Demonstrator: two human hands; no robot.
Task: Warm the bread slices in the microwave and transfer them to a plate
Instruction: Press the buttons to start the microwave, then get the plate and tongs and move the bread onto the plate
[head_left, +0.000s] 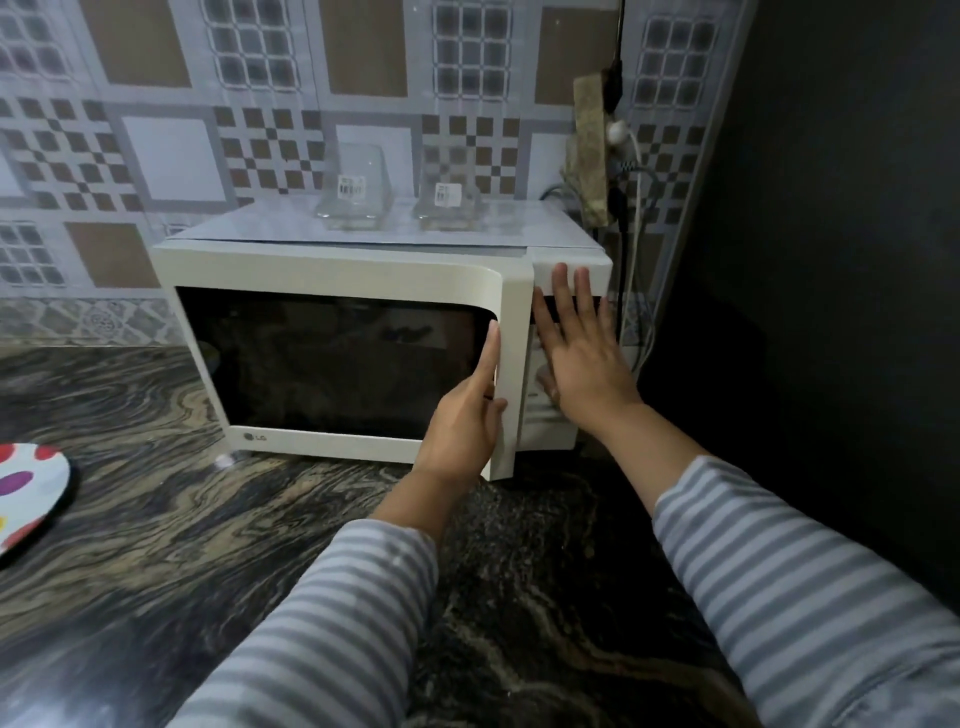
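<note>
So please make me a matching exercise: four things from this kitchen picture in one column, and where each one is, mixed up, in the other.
Things:
1. left hand
2. right hand
3. glass containers
4. dotted plate

Places:
A. on top of the microwave
B. flat against the control panel
C. at the right edge of the microwave door
D. on the counter, at the far left

Pairs: 1-C, 2-B, 3-A, 4-D
</note>
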